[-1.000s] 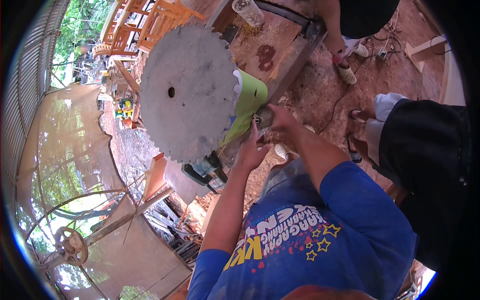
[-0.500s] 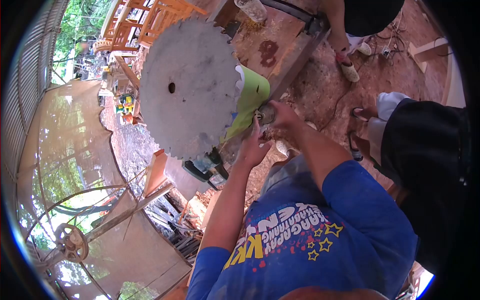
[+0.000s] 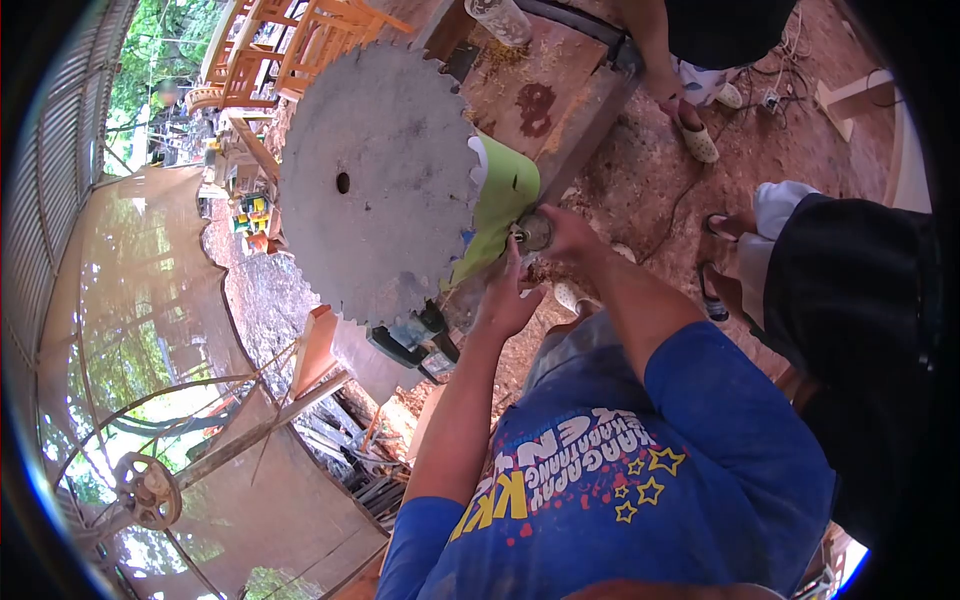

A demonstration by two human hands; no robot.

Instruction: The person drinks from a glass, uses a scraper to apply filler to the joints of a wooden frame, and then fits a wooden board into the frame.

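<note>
A large grey circular saw blade [image 3: 385, 190] with a toothed rim and a centre hole fills the upper middle. Against its right edge lies a curled lime-green sheet [image 3: 505, 185] with a white edge. My right hand [image 3: 572, 236] is closed around a small round greyish jar-like thing [image 3: 537, 233], just below the sheet. Close by, my left hand [image 3: 508, 303] has its index finger stretched up to that thing's left side, where a small shiny part shows. The left thumb stands apart. Some left fingers are hidden.
A wooden bench [image 3: 570, 125] with a clear container [image 3: 500, 20] lies beyond the blade. Below the blade is a dark green power tool [image 3: 415, 340]. People stand at right, near a cord on the dirt floor [image 3: 650, 190]. Wooden chairs [image 3: 300, 50] are at upper left.
The round thing in my right hand has tilted slightly, showing more of its top face. Both hands stay almost in place; the view has shifted a little.
</note>
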